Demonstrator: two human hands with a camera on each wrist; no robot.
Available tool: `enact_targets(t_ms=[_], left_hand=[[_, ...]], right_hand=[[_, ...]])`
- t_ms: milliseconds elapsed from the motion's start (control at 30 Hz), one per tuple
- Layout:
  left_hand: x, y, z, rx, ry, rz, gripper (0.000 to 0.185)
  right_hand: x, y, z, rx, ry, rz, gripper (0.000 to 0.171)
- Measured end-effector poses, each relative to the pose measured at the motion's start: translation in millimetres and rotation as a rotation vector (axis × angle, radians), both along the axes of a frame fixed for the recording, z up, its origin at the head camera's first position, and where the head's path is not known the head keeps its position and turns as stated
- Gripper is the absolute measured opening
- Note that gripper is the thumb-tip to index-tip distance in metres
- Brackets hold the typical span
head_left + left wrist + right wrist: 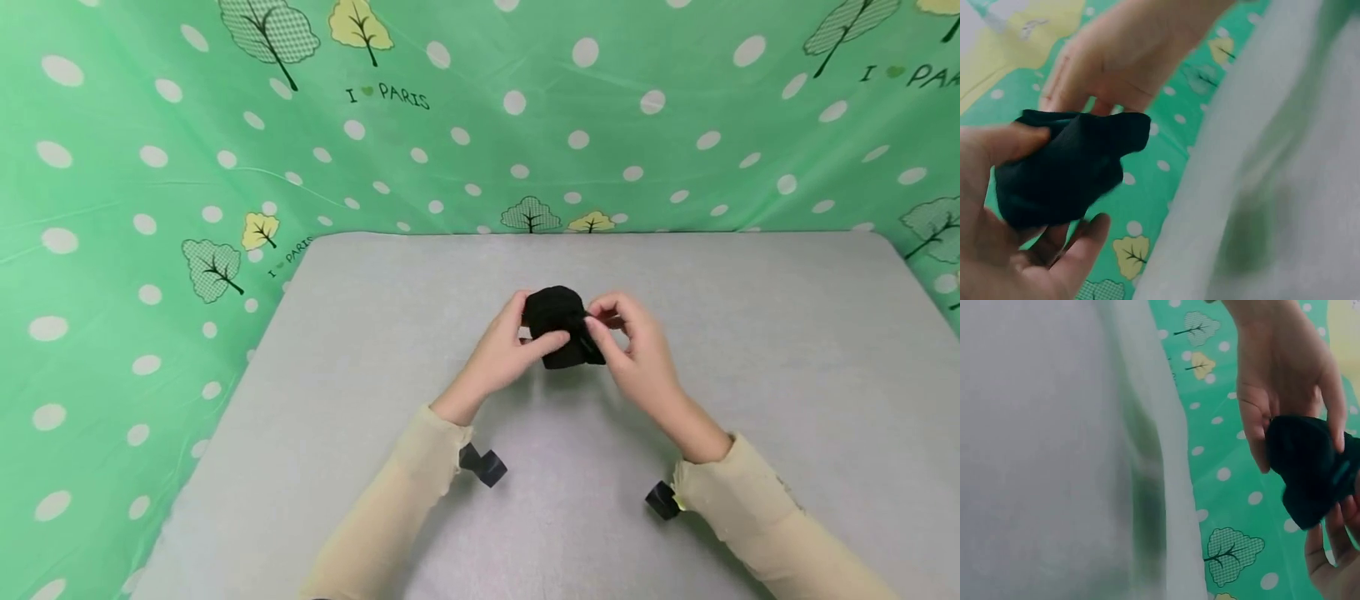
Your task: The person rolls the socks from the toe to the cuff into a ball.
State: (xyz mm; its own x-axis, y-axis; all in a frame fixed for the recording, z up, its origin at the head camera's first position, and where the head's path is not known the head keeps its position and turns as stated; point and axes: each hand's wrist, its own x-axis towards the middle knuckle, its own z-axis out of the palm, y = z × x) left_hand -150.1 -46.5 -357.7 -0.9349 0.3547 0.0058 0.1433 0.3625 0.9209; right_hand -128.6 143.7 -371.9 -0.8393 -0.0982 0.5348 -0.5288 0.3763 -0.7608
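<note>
A bundle of soft black cloth (pixel 553 312) is held up over the grey table, between both hands. It looks folded or rolled into a rounded lump, with a loose flap on its right side. My left hand (pixel 506 354) grips the bundle from the left, thumb across the front and fingers behind it. On the other side, my right hand (pixel 637 350) pinches the flap between thumb and fingers. The left wrist view shows the left thumb pressing on top of the cloth (pixel 1066 169). In the right wrist view, the cloth (pixel 1304 450) partly hides the right fingertips.
The grey table (pixel 337 375) spreads out below the hands. A green curtain (pixel 480 158) with white dots and printed trees hangs along its back and left. Small black blocks (pixel 491 468) stick out beside the cream sleeves (pixel 397 492) at the wrists.
</note>
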Motion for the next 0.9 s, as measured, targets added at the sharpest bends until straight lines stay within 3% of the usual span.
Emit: enact_targets(t_ms=[100,200,400,600,767,900], left_hand=[[1.9,0,1.7,0.086,-0.070,-0.068,0.072],[2.5,0,1.1,0.104,-0.052,-0.070,0.080],[0.5,-1,-2.5,0.175,-0.051,-0.001,0.064],[-0.9,-2,0.2,0.268,-0.126,0.039,0.051],[0.8,1,0.2,0.296,-0.155,0.085,0.045],[1.1,4,-2.0,0.402,-0.170,0.193,0.036]], right_hand=[[-1.2,1,1.7,-0.083,-0.070,-0.030,0.004],[-1.3,3,2.1,-0.122,-0.102,0.003,0.005],[-0.8,9,-0.6,-0.177,-0.181,0.106,0.006],[-0.2,13,-1.4,-0.121,-0.256,0.100,0.006],[0.1,8,-3.2,-0.031,-0.151,0.042,0.005],[-0.9,3,-8.2,0.040,0.002,0.163,0.010]])
